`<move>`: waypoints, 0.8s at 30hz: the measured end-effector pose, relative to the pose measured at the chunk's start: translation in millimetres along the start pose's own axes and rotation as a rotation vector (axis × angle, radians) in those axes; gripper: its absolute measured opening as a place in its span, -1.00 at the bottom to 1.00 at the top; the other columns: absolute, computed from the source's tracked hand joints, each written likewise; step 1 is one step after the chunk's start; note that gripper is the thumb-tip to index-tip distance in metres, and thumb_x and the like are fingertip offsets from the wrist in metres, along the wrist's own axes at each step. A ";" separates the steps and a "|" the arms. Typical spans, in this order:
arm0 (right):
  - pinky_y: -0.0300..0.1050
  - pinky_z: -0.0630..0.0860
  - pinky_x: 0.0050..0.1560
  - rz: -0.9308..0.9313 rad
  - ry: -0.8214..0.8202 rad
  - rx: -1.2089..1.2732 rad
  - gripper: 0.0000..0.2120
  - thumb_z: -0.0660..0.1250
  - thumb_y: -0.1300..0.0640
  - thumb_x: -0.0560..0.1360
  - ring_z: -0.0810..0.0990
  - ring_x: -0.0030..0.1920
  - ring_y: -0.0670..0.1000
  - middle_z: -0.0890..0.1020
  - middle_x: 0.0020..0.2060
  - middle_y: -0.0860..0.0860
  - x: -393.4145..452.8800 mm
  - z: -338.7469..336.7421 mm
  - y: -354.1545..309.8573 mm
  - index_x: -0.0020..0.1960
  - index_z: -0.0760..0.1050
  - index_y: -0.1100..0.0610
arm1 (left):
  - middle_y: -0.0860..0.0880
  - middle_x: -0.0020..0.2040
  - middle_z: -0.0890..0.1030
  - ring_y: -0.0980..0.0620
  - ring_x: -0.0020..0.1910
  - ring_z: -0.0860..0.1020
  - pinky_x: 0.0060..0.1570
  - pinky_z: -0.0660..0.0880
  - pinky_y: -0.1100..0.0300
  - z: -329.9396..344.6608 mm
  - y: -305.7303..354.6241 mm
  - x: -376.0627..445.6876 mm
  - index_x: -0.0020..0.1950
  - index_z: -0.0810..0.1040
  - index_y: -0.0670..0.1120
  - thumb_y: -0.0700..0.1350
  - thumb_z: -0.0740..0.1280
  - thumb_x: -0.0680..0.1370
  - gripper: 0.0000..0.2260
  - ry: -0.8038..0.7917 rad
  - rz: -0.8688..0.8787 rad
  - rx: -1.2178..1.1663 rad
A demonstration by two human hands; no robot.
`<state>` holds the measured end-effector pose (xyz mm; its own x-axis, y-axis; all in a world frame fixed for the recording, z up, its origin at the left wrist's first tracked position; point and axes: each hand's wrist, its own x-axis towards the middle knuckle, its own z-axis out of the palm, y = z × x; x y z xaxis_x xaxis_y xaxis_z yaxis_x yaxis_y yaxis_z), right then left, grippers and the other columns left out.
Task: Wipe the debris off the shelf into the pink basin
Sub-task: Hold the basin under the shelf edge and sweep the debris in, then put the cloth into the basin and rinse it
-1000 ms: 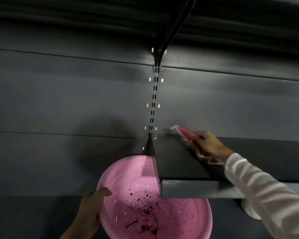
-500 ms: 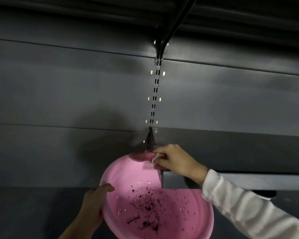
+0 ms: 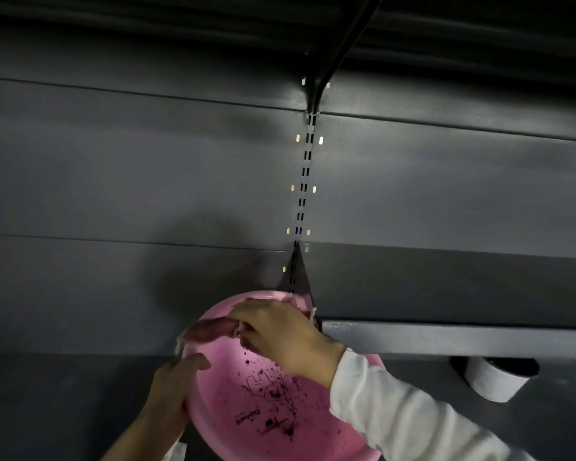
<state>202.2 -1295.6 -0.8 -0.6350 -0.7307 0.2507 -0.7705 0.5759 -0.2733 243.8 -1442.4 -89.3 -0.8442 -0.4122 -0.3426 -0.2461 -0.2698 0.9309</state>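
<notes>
A round pink basin (image 3: 266, 437) hangs tilted below the left end of the dark grey shelf (image 3: 446, 337). Dark specks of debris (image 3: 280, 390) lie scattered over a printed drawing inside it. My left hand (image 3: 173, 384) grips the basin's left rim. My right hand (image 3: 280, 334), in a white sleeve, is over the basin's upper part, closed on a pink cloth (image 3: 213, 329) that sticks out to the left across the rim. The shelf's top surface is hidden from this angle.
Dark grey back panels fill the view, with a slotted upright (image 3: 305, 194) running down to the shelf's bracket. Another shelf overhangs at the top. A white cylindrical object (image 3: 492, 380) sits below the shelf on the right.
My right hand has swept the cloth leftward along the shelf, off its left end and out over the basin. The basin stayed under the shelf's end in my left hand.
</notes>
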 end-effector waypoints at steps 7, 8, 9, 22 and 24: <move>-0.06 0.56 0.00 0.143 -0.037 0.230 -0.80 0.21 0.28 0.50 0.66 -0.08 0.08 0.70 -0.07 0.12 -13.7 50.1 25.3 0.02 0.60 0.20 | -0.32 -0.18 0.54 -0.23 -0.22 0.50 -0.35 0.42 0.09 -35.3 -37.0 24.0 -0.06 0.48 -0.38 -0.41 0.19 0.41 -0.85 0.080 -0.093 -0.010; -0.10 0.52 0.09 0.155 -0.041 0.235 -0.77 0.22 0.27 0.50 0.65 0.00 0.07 0.69 0.01 0.12 -14.6 58.4 30.3 0.08 0.59 0.20 | -0.31 -0.17 0.53 -0.23 -0.21 0.48 -0.35 0.41 0.10 -38.5 -44.5 29.0 -0.05 0.48 -0.38 -0.41 0.19 0.40 -0.84 0.103 -0.111 -0.006; -0.17 0.48 0.14 0.173 -0.049 0.244 -0.75 0.23 0.27 0.51 0.63 0.06 0.06 0.68 0.06 0.12 -15.2 66.9 34.9 0.13 0.58 0.20 | -0.30 -0.17 0.53 -0.22 -0.19 0.48 -0.34 0.41 0.10 -41.0 -51.7 33.4 -0.05 0.48 -0.38 -0.41 0.19 0.40 -0.83 0.120 -0.126 -0.008; -0.26 0.40 0.14 0.505 -0.177 0.359 -0.72 0.20 0.19 0.55 0.59 0.10 0.07 0.66 0.11 0.10 -10.3 160.2 74.1 0.22 0.53 0.15 | -0.22 -0.23 0.50 -0.20 -0.16 0.47 -0.30 0.42 0.07 -60.3 -94.0 89.2 -0.24 0.46 -0.20 -0.36 0.22 0.42 -0.90 0.218 -0.201 0.015; -0.29 0.37 0.15 0.538 -0.191 0.360 -0.71 0.19 0.17 0.56 0.58 0.13 0.07 0.65 0.13 0.09 -8.5 164.6 78.5 0.24 0.51 0.14 | -0.22 -0.22 0.51 -0.21 -0.15 0.48 -0.28 0.44 0.06 -63.4 -96.7 96.8 -0.23 0.46 -0.20 -0.37 0.21 0.42 -0.90 0.207 -0.203 0.033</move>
<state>156.2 -1304.6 -177.2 -0.8788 -0.4472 -0.1667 -0.2620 0.7441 -0.6146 216.1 -1511.4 -220.4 -0.6620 -0.5222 -0.5377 -0.4183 -0.3379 0.8431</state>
